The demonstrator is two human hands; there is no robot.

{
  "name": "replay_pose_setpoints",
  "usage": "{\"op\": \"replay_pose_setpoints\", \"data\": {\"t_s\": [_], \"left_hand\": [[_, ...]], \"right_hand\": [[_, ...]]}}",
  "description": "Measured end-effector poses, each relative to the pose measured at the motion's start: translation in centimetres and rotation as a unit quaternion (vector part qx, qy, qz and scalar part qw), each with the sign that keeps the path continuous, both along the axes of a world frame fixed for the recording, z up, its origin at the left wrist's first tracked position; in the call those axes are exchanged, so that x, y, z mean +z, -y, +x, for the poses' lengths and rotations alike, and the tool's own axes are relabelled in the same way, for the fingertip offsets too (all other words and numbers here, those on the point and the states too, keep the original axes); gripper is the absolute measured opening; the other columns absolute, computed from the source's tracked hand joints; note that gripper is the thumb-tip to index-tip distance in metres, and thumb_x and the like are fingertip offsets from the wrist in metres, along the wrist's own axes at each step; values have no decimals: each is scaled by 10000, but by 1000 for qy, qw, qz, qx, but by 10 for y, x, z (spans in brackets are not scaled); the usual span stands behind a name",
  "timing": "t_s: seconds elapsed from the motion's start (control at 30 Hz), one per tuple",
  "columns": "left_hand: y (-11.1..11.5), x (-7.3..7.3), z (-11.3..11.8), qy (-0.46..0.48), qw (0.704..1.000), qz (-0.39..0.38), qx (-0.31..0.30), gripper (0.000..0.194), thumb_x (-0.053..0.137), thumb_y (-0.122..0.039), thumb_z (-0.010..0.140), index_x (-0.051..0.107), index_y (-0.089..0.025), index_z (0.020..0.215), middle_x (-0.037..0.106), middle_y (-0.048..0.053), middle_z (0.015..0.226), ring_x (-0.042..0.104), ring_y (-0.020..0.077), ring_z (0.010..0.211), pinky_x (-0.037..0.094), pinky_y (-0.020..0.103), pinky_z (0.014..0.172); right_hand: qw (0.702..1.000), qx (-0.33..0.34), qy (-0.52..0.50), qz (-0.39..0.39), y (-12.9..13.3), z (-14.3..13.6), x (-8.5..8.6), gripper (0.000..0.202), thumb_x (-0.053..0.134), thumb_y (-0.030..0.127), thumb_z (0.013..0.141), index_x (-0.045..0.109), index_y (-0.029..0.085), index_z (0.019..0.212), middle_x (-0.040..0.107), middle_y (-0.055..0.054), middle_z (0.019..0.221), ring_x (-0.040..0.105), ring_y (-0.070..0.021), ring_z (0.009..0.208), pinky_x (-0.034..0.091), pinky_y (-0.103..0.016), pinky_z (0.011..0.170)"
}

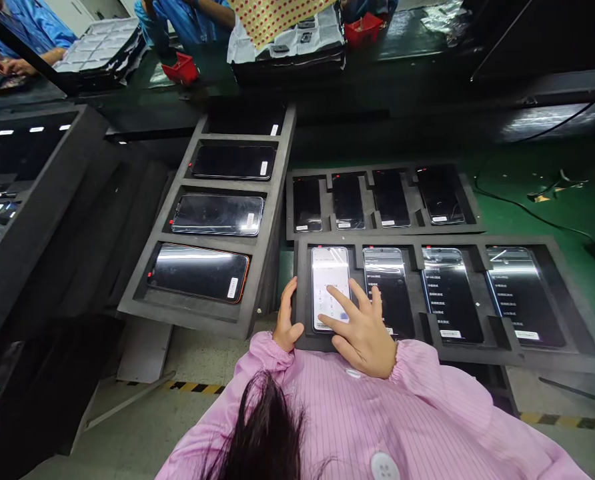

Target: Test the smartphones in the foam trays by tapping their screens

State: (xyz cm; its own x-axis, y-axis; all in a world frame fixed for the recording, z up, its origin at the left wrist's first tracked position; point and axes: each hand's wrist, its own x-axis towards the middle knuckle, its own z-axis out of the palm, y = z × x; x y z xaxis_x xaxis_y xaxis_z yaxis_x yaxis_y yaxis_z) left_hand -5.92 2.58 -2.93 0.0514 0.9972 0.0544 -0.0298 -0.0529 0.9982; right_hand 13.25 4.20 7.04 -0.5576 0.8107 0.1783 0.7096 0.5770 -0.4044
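Observation:
A grey foam tray in front of me holds several phones in a row. Its leftmost phone shows a bright white screen with a number pad. Over that screen my right hand is spread, its fingertips at the pad. My left hand rests at the tray's left edge, thumb apart from the fingers, with nothing in it. The neighbouring phone, partly behind my right hand, shows a dark screen with lines of text, as do the two farther right.
Behind lies a second foam tray of dark phones. A tilted tray with more phones stands at the left, beside stacked dark trays. Across the bench are red bins and people in blue sleeves.

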Motion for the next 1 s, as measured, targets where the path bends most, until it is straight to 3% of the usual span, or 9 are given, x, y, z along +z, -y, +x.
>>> {"op": "replay_pose_setpoints", "data": {"t_s": [0.1,0.23,0.33,0.5,0.6,0.73,0.83,1.0], "left_hand": [[0,2,1,0,1000,21,2,844,465,-687,680,270,-226,1360,207,104,1465,189,320,1339,176,504,1089],[-1,1,2,3,1000,8,5,868,463,-702,669,261,-221,1364,209,110,1465,205,323,1333,189,497,1086],[-1,2,2,4,1000,14,5,845,470,-687,679,275,-224,1359,209,106,1465,206,322,1333,195,489,1086],[-1,1,1,3,1000,28,3,820,468,-667,696,279,-223,1359,215,103,1462,196,318,1336,188,487,1088],[-1,1,1,0,1000,27,2,828,465,-673,692,278,-218,1359,222,107,1459,219,319,1328,197,491,1083],[-1,4,1,0,1000,25,4,825,469,-667,692,274,-223,1360,225,105,1458,226,315,1326,203,489,1081],[-1,6,1,1,1000,23,6,818,468,-666,695,280,-224,1357,230,104,1457,226,312,1326,205,482,1082],[-1,8,2,-1,1000,13,10,818,471,-670,687,299,-220,1349,229,101,1459,220,312,1330,208,475,1082]], "right_hand": [[1000,-14,8,-2,0,-1,1,336,366,392,836,668,312,960,416,-41,1367,219,-359,1290,105,-652,958],[991,-101,-68,48,2,1,2,454,280,319,859,687,232,677,534,-60,1240,292,-331,1264,115,-622,982],[987,-137,-74,51,3,3,1,471,287,286,855,660,214,576,563,-51,1195,320,-319,1253,111,-614,995],[989,-138,-38,24,4,3,-1,424,341,294,851,666,214,592,520,-42,1257,297,-335,1266,97,-622,994],[995,-78,-50,26,2,0,-1,403,322,333,853,695,246,728,487,-50,1291,265,-343,1279,124,-621,984],[1000,-4,11,-20,-1,-5,1,324,384,401,831,661,299,965,391,-54,1378,202,-381,1294,129,-655,954],[1000,-15,-26,3,0,-5,1,333,348,370,846,655,258,908,443,-75,1333,238,-369,1283,131,-650,955],[984,-87,-149,49,-2,1,3,232,346,242,843,573,201,824,634,-70,1020,457,-269,1151,200,-547,1000]]}}
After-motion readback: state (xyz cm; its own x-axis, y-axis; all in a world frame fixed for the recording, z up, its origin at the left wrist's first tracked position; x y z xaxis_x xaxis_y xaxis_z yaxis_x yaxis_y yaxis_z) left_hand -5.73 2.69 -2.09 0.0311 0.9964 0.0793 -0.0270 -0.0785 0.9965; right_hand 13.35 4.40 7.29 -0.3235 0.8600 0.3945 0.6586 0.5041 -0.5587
